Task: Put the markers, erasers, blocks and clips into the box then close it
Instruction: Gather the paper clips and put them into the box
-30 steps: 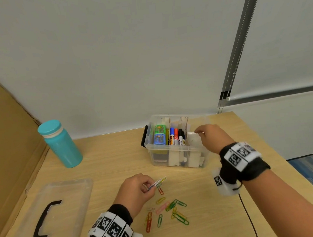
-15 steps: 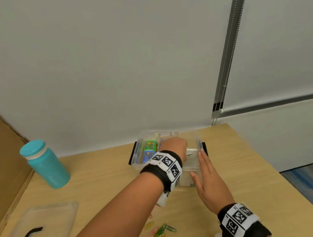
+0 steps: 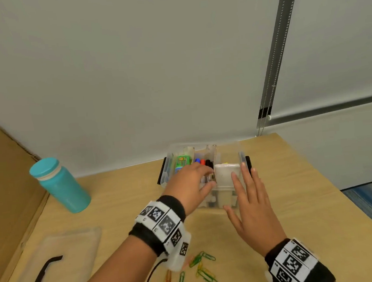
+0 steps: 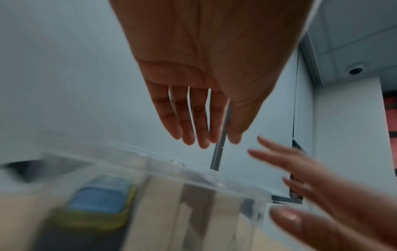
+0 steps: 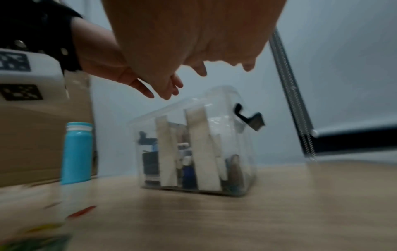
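Note:
The clear plastic box (image 3: 167,167) stands at the back of the wooden table and holds a green and blue eraser (image 3: 182,161), several markers (image 3: 202,161) and a white block (image 3: 226,175). My left hand (image 3: 191,181) hovers over the box's front. In the left wrist view its fingers (image 4: 193,118) are straight and hold nothing. My right hand (image 3: 251,204) lies open and flat against the box's right front corner. Several coloured paper clips (image 3: 203,268) lie loose on the table below my left wrist. From the right wrist view the box (image 5: 193,144) shows upright dividers.
The box's clear lid (image 3: 65,255) with a black handle lies on the table at the front left. A teal bottle (image 3: 61,186) stands left of the box. Cardboard (image 3: 3,177) walls off the left side. The table's edge runs close on the right.
My left hand, which pinched clips one second ago, has moved over the box and now holds nothing. My right hand left the box's top and came down open beside it.

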{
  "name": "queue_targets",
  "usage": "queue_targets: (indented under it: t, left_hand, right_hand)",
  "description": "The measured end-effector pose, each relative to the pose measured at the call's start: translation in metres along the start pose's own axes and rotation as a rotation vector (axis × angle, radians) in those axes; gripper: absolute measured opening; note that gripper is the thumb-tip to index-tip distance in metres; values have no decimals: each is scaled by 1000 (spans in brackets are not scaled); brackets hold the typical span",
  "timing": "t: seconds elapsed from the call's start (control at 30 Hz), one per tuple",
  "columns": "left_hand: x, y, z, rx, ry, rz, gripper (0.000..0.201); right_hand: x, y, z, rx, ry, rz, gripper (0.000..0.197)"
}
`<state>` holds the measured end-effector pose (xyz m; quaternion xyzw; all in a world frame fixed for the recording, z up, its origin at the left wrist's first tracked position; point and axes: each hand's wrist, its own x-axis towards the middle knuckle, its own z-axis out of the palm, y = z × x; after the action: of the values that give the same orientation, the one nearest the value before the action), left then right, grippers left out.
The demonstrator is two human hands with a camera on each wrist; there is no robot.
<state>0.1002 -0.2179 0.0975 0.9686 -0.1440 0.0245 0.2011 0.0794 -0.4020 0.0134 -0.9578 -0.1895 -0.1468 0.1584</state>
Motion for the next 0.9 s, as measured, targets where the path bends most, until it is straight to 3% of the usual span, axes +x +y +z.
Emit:
queue_targets:
  t: [0.1,0.2,0.3,0.37,0.53,0.7,0.83,0.9]
  left_hand:
    - [-52,-36,6,22,-40,-105,35]
    - [-92,-67,27,100,-232,-253,45]
    - [-123,-80,47,101,-409,-383,66]
    - [-136,-83,58,88,-479,-436,72]
    - [-146,-84,73,-29,-461,-463,52]
    - [-148,-89,77,-130,-370,-400,19]
    - [-143,-86,78,-9,-375,-335,23]
    - [-142,-85,80,19,-389,-321,24]
  right_hand:
    - [-22,-27,1,85,15,-148,53]
    - [-39,-44,11,108,-294,-119,41]
    - [-51,-50,26,148,-678,40,55]
    - [-55,-56,32,146,-777,90,58]
    - [-54,-82,35,117,-724,82,15]
    - [-51,-101,45,-11,-697,117,30]
    - [-53,-110,51,-70,-687,135,31]
    - [-51,-107,47,24,-692,193,14]
